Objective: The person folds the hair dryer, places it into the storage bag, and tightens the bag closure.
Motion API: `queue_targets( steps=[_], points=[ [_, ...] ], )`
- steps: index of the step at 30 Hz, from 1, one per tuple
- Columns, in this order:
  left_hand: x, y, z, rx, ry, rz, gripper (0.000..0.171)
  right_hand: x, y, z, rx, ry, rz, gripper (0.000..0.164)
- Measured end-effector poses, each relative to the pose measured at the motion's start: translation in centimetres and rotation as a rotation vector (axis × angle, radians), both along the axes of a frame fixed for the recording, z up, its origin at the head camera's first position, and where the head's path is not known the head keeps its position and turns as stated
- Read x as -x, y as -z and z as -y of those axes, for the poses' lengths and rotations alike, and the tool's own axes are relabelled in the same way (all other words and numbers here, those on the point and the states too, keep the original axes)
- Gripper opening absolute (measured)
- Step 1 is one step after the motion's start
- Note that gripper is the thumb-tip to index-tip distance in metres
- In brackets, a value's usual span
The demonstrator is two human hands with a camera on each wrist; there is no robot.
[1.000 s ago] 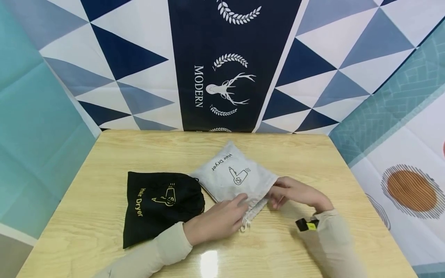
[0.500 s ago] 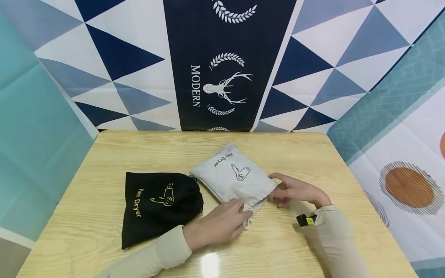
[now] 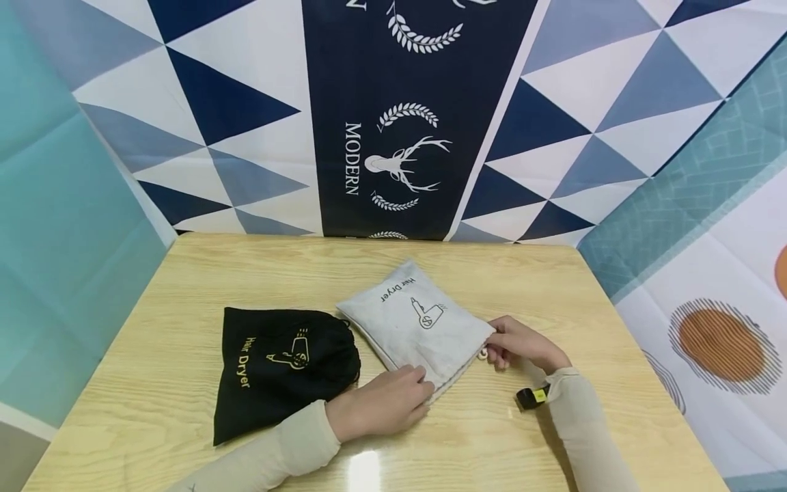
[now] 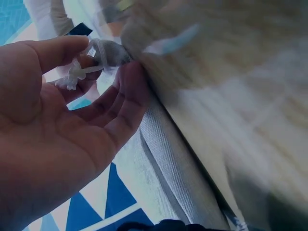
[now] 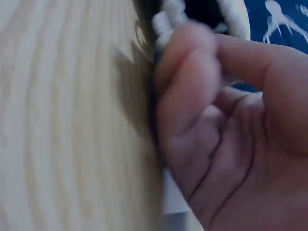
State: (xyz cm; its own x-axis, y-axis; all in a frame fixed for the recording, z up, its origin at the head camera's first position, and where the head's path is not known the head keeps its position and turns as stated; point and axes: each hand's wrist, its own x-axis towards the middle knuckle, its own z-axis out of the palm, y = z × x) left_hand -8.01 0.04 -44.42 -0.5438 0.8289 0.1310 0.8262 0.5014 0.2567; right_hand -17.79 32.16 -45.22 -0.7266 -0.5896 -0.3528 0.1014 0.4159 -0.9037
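A light grey drawstring bag point(image 3: 408, 335), printed "Hair Dryer" with a dryer drawing, lies slanted on the table with its mouth toward me. At the mouth's near left corner, my left hand point(image 3: 386, 403) pinches the cloth; the left wrist view has a knotted white cord point(image 4: 76, 73) between thumb and fingers. My right hand point(image 3: 524, 343) grips the mouth's right corner with curled fingers, a bit of cord hanging beside them. White cord point(image 5: 166, 21) also shows past the fingertips in the right wrist view. What fills the bag is hidden.
Left of the grey bag lies a black drawstring bag point(image 3: 264, 400) with yellow "Hair Dryer" print, partly behind my left forearm. Both bags are on a wooden table point(image 3: 467, 444). Patterned cloth walls point(image 3: 258, 102) stand along the back and sides.
The grey bag's mouth has been spread wider and straighter between my hands. The cord at the near left corner has gone from view, and a cord end now shows by my right fingers.
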Motion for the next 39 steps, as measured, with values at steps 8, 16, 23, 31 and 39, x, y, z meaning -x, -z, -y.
queue_targets(
  steps=[8,16,23,31,39],
  points=[
    [0.8,-1.6,0.6,-0.034,-0.008,0.170,0.019,0.8,1.4,-2.4,0.231,-0.121,0.108,0.024],
    [1.3,-3.1,0.8,-0.263,0.030,0.154,0.014,0.7,1.8,-3.3,0.359,-0.083,0.152,0.030],
    [1.8,-2.9,0.6,-0.406,0.134,0.496,0.024,1.0,2.2,-3.3,0.511,0.015,0.245,0.037],
    [1.2,-2.9,0.6,-0.331,0.120,0.520,0.028,1.6,2.7,-3.3,0.791,0.064,0.433,0.039],
    [1.4,-2.3,0.5,-0.409,-0.003,0.362,0.010,1.2,1.1,-2.8,0.916,0.086,0.453,0.047]
  ],
)
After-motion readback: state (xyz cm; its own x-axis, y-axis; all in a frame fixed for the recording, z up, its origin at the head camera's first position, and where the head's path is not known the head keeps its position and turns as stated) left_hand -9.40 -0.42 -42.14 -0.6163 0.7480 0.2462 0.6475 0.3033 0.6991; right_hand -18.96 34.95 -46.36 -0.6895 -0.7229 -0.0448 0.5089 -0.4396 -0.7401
